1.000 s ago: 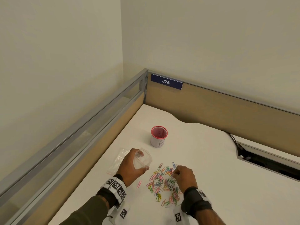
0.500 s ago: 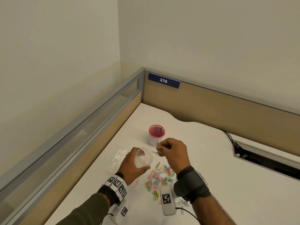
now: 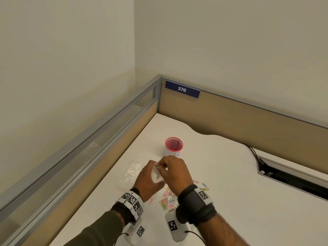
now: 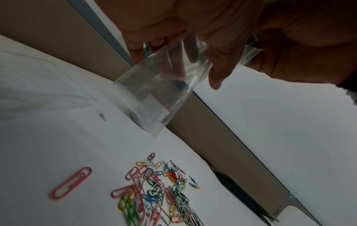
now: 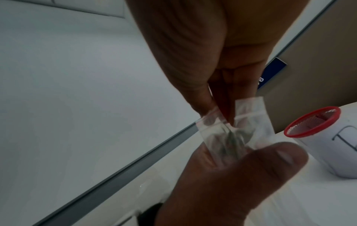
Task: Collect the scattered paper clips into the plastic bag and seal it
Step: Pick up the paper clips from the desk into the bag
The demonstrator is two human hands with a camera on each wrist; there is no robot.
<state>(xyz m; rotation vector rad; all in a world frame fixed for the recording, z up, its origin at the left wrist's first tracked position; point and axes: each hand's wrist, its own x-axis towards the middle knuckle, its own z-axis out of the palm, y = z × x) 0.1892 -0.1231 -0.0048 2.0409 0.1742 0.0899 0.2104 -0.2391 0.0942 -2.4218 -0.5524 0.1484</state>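
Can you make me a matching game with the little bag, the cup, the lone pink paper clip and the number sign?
Things:
1. small plastic bag
2. red-rimmed cup
3. lone pink paper clip
4. sign reading 376

Places:
A. lying flat on the desk, left of the colourful pile
B. fixed to the partition in the corner
C. held up in the left hand
D. standing on the desk beyond the hands

Pairs: 1-C, 2-D, 3-A, 4-B

Head view looks forward and down from above at the desk [image 3: 230, 174] corner, both hands low in frame. Left wrist view sits close under the left hand [image 4: 193, 23], tilted, facing along the fingers over the paper clips [image 4: 154, 191]. Right wrist view sits very close, facing the plastic bag [image 5: 231, 131]. All three share the bag and red-rimmed cup [image 3: 174, 146].
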